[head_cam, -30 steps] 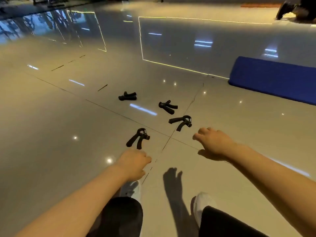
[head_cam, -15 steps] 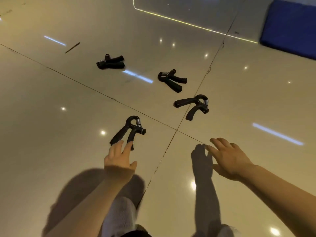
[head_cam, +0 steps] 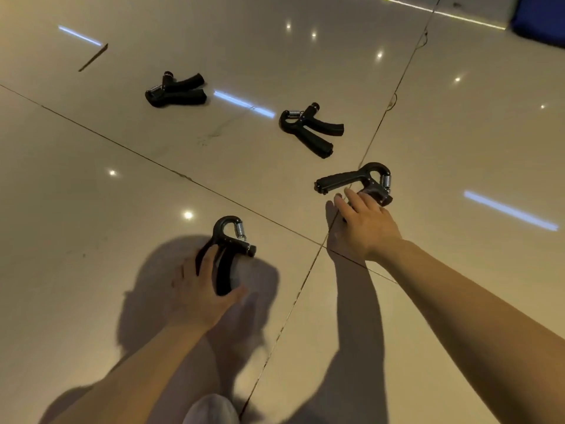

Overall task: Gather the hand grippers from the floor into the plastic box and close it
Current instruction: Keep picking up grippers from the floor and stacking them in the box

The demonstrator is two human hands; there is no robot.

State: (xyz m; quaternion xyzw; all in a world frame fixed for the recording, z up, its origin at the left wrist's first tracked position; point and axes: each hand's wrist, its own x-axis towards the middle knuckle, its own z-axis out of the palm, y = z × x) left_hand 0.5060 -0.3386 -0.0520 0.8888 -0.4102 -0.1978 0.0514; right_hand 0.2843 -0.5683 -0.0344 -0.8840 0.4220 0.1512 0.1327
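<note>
Several black hand grippers with steel springs lie on the glossy tiled floor. My left hand (head_cam: pixel 201 292) grips the handles of the nearest hand gripper (head_cam: pixel 229 237), fingers on its left side and thumb on its right. My right hand (head_cam: pixel 363 224) reaches with straight fingers onto the lower handle of a second hand gripper (head_cam: pixel 351 179), and the fingertips touch it. A third hand gripper (head_cam: pixel 308 130) lies farther back, and a fourth hand gripper (head_cam: pixel 177 91) lies at the back left. No plastic box is in view.
The corner of a blue mat (head_cam: pixel 544 19) shows at the top right. My white shoe (head_cam: pixel 211 408) is at the bottom edge, under my left arm. Dark tile joints cross the floor (head_cam: pixel 91 209) between the hand grippers.
The camera has dropped closer to the floor. My left hand has gone forward and closed round the nearest hand gripper. My right hand has reached forward onto the second one.
</note>
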